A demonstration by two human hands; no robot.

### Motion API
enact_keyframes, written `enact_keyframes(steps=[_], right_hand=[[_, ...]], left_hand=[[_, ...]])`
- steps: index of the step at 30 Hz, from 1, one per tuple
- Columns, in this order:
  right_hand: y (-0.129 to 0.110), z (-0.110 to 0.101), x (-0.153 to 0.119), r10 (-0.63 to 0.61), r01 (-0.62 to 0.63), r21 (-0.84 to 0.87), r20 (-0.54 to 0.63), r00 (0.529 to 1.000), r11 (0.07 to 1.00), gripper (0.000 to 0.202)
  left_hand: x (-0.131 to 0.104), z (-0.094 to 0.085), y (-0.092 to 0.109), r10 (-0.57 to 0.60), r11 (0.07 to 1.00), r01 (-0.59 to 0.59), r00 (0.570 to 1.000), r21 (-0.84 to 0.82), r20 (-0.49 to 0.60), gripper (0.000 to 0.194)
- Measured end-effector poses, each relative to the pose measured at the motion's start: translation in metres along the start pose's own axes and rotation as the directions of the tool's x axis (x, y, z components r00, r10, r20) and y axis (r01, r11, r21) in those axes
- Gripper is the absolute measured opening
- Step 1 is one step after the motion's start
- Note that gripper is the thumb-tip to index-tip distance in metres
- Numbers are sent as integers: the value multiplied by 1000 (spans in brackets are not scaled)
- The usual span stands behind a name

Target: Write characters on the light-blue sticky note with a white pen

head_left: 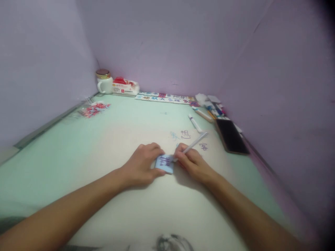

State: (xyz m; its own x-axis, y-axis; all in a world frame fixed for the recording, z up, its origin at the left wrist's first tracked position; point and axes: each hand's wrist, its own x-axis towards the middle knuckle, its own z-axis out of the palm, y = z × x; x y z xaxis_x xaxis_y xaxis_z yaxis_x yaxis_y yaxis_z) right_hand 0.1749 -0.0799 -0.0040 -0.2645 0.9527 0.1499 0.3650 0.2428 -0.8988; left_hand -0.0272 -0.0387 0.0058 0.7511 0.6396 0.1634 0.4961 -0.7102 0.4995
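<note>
A small light-blue square card with dark purple character strokes lies on the table in front of me. My left hand grips it from the left, thumb at its near edge and fingers at its far edge. In my right hand is a slim white marker pen, its back end slanting up to the right. The tip points at the card's right side; whether it touches cannot be made out. Just beyond the hands, a white pen cap or marker rests on the table near handwritten characters.
Cards with characters line the back wall. A lidded white mug and a tissue pack stand at the back left, near red-and-white scraps. To the right are a dark phone, a marker and other pens.
</note>
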Motion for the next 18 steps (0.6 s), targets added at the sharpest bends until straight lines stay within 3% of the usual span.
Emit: enact_keyframes(steps=[8, 18], right_hand=[[-4, -2, 3, -30, 31, -86, 18, 999, 996, 22], [-6, -9, 9, -5, 12, -75, 93, 996, 997, 21]], left_hand=[[0, 0, 0, 3, 1000, -3, 1000, -7, 0, 34], [1, 0, 0, 13, 1000, -13, 1000, -1, 14, 32]])
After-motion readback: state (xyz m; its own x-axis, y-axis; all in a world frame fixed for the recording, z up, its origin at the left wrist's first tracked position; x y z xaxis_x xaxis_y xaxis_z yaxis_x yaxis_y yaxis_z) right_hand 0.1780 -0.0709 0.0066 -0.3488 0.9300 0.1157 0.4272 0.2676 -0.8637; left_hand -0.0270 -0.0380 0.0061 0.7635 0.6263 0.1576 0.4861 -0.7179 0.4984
